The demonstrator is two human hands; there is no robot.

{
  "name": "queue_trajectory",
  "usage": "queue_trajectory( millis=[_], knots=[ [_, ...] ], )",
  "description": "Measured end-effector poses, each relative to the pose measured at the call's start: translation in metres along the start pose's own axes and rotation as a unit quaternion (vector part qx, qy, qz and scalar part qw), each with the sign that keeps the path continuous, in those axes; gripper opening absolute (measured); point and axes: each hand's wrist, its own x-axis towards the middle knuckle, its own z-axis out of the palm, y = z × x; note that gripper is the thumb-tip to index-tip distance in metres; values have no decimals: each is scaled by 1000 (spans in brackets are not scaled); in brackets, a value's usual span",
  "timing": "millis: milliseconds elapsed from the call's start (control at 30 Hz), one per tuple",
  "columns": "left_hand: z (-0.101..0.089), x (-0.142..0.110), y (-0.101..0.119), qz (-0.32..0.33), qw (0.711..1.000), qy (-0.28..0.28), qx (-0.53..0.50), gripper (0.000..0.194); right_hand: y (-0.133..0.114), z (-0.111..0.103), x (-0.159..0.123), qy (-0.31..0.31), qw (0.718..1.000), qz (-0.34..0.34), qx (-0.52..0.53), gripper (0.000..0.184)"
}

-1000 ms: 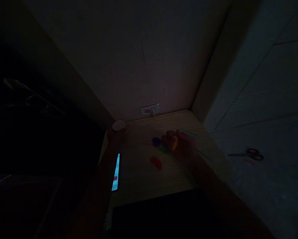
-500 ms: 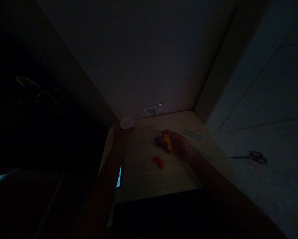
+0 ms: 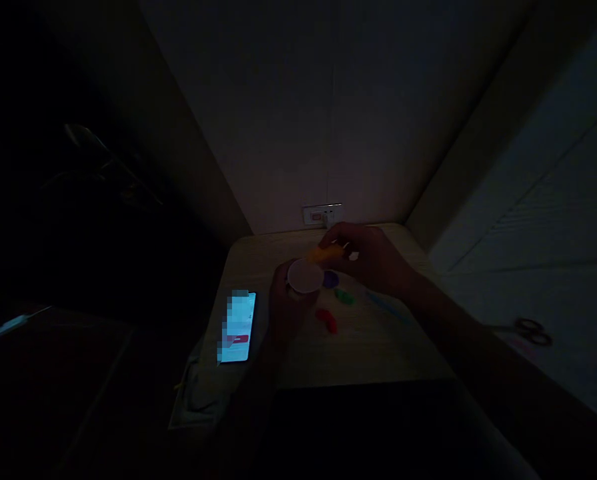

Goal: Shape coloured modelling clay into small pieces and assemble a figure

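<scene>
In dim light, my left hand [image 3: 289, 303] is wrapped round a pale round cup [image 3: 305, 277] above the small wooden table [image 3: 258, 250]. My right hand [image 3: 363, 250] pinches a yellow-orange lump [image 3: 326, 253], which looks like modelling clay, over the cup's far rim. Whether the lump touches the rim I cannot tell. Close by on the tabletop lie a purple piece [image 3: 331, 279], a green piece [image 3: 344, 296] and a curved red piece [image 3: 327, 320]. Thin blue sticks [image 3: 386, 305] lie under my right forearm, partly hidden.
A lit phone [image 3: 237, 328] lies at the table's left side. Behind the table, a wall socket [image 3: 322, 214] has a plug in it. Scissors [image 3: 532, 331] rest on a pale surface to the right. A dark edge borders the table's front.
My left hand has brought the cup right and nearer, uncovering the phone. My right hand has lifted the yellow lump up to the cup, and the purple and green pieces now show on the table.
</scene>
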Motion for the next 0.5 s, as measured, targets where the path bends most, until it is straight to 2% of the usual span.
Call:
queue_trajectory(
  millis=[100, 233, 500],
  knots=[
    [8, -11, 0, 6, 1000, 11, 0, 59, -10, 8, 1, -71, 990, -50, -108, 22],
    [13, -17, 1, 15, 1000, 26, 5, 60, -17, 20, 0, -155, 958, -81, -227, 34],
    [9, -20, 10, 18, 1000, 15, 13, 61, -33, 38, 7, -248, 882, -70, -394, 19]
  ],
)
